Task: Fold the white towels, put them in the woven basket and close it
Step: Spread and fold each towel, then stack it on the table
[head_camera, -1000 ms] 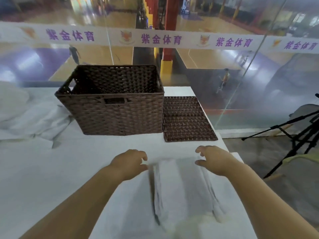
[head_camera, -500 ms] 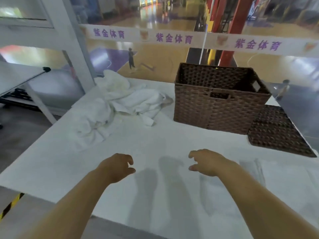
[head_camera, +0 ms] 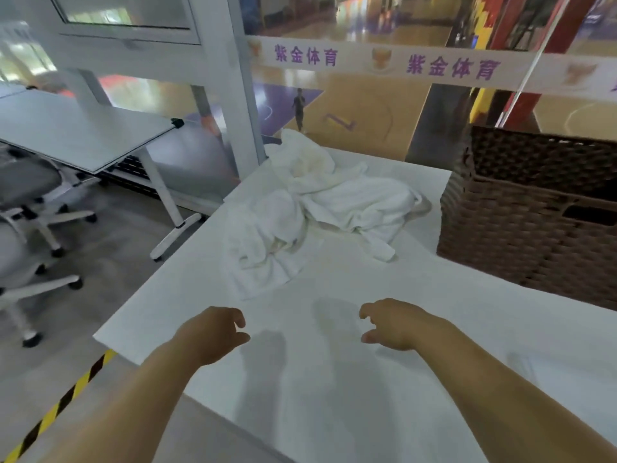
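A heap of crumpled white towels (head_camera: 320,208) lies on the white table (head_camera: 334,379), at its far left. The brown woven basket (head_camera: 521,235) stands open at the right, partly cut off by the frame edge. My left hand (head_camera: 213,332) and my right hand (head_camera: 394,324) hover over the table in front of the heap, fingers loosely curled, holding nothing. A corner of the folded towel (head_camera: 521,362) shows by my right forearm. The basket's lid is out of view.
Another white desk (head_camera: 76,132) and grey office chairs (head_camera: 30,208) stand on the floor to the left. Yellow-black tape (head_camera: 60,406) marks the floor near the table's left corner. A glass wall with a white banner (head_camera: 417,66) lies behind the table.
My view has swung left from the folded towel and lid to the towel heap. Both hands left the folded towel and moved left over bare table, still holding nothing.
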### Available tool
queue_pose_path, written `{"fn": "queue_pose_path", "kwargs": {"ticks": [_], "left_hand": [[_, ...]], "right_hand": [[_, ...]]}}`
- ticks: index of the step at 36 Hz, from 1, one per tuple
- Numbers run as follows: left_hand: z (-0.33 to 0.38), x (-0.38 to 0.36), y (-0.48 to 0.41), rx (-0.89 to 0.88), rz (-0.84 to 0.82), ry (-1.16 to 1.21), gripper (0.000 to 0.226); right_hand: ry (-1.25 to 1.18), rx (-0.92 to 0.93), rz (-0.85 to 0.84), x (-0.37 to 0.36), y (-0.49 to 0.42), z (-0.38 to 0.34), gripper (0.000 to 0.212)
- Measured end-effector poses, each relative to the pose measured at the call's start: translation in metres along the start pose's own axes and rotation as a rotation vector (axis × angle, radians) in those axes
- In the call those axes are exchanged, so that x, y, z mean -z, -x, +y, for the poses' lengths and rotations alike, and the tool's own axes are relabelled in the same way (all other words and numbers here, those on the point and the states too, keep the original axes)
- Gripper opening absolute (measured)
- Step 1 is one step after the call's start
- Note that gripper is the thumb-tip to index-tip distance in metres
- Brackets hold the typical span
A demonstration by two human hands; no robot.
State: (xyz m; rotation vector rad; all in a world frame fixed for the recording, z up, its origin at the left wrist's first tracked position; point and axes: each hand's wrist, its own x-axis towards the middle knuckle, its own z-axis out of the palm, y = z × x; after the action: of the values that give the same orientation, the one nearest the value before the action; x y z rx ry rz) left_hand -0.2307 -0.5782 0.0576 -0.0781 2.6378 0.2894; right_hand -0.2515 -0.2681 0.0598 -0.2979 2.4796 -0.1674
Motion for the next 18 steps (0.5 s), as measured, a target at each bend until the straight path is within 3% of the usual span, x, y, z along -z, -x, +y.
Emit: {"fn": "queue_pose_path", "kwargs": {"ticks": [7, 11, 18], "left_hand": [[-0.022, 0.02, -0.075, 0.003, -0.024, 0.02, 0.029], [-0.027, 0.032, -0.121, 0.001, 0.002, 0.062, 0.033], [-0.029, 0.039, -0.197, -0.036, 0.122, 0.134, 0.059]], "right_hand": [[0.003, -0.01, -0.011, 0.029, -0.089, -0.013, 0.048], [-0.03, -0.021, 0.067, 0.046, -0.146, -0.025, 0.043], [-0.157, -0.03, 0.234, 0.062, -0.246, -0.054, 0.056]]}}
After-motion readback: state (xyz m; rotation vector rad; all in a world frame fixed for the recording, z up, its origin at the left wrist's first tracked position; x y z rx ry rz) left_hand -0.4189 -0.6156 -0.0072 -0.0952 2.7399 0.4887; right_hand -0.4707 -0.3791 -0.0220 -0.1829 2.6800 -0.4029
